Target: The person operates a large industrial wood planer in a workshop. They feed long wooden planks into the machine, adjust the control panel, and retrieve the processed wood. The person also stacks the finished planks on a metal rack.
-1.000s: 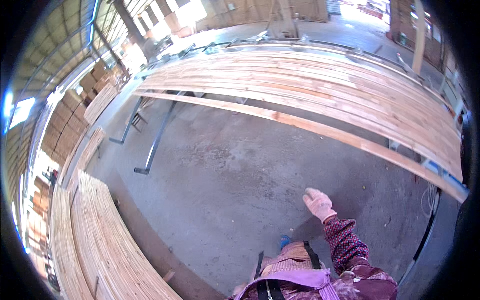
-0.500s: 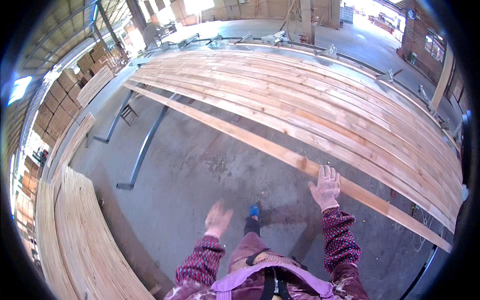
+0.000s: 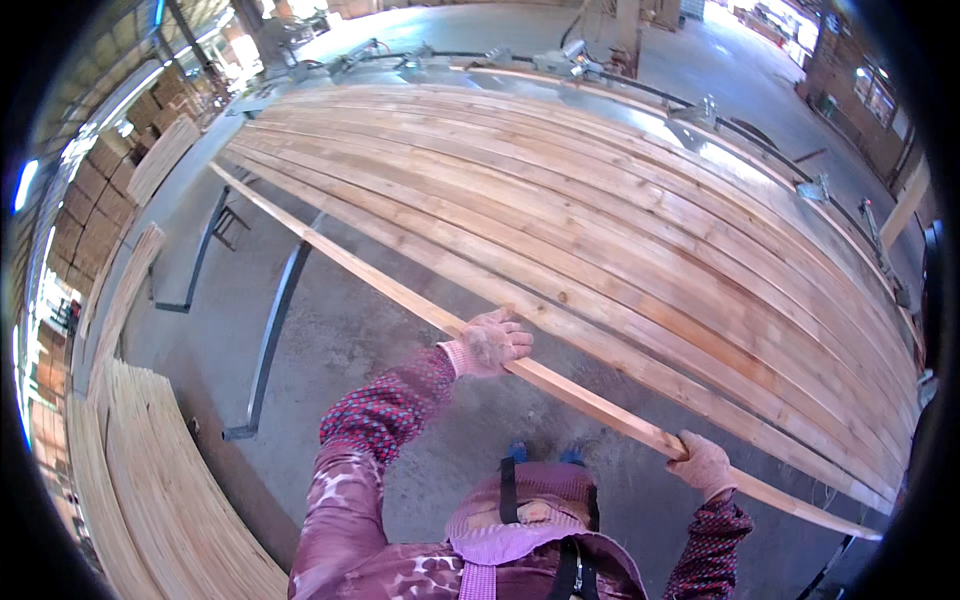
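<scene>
A long, narrow wooden board (image 3: 590,402) runs slantwise in front of me, from the far left to the near right. It is tilted up on its edge, apart from the boards beyond it over most of its length. My left hand (image 3: 490,343), in a pale glove, lies over the board near its middle with the fingers bent around it. Farther along toward the near right end, my gloved right hand (image 3: 703,466) grips the same board, fingers over its top edge. Beyond it, many wooden boards (image 3: 600,250) lie side by side in a wide layer.
Metal support arms (image 3: 268,345) reach out under the boards at left. A stack of long wooden strips (image 3: 180,490) stands at my lower left. Clamps (image 3: 575,60) line the far edge of the layer. My feet (image 3: 517,452) are on the concrete floor (image 3: 330,400).
My left hand has come up and right from above the floor onto the board. My right hand has slid toward its near end and closed on it. The board has turned onto its edge.
</scene>
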